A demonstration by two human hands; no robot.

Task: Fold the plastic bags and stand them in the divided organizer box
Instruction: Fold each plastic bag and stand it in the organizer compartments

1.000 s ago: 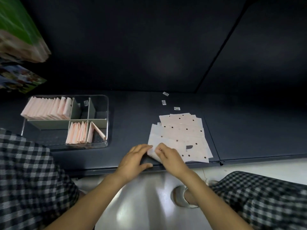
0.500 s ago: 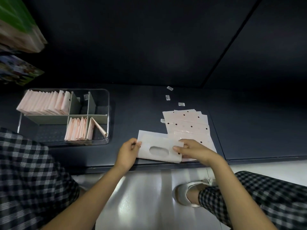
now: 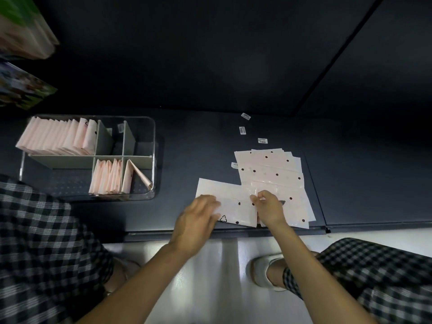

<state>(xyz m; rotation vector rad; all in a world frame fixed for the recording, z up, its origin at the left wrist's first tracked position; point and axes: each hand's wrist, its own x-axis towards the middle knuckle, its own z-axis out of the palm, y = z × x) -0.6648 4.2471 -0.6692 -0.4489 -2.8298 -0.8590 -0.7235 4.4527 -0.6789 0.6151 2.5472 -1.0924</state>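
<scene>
One pale pink dotted plastic bag (image 3: 233,202) lies flat on the dark shelf, left of the stack of bags (image 3: 271,169). My left hand (image 3: 198,218) rests on the bag's left end, fingers fairly straight and motion-blurred. My right hand (image 3: 268,206) pinches the bag's right edge where it overlaps the stack. The clear divided organizer box (image 3: 153,160) sits at the left; folded pink bags stand in its back-left compartment (image 3: 60,136) and its front-middle compartment (image 3: 107,178).
Small white barcode labels (image 3: 243,130) lie on the shelf behind the stack. The shelf's front lip (image 3: 224,231) runs just under my hands. My checked trousers and a white shoe (image 3: 264,270) are over the pale floor below. Packaged goods (image 3: 23,31) sit upper left.
A bag was pulled off the stack to the left, turned so its dotted side shows, and laid flat. My left hand moved from gripping its edge onto its left end.
</scene>
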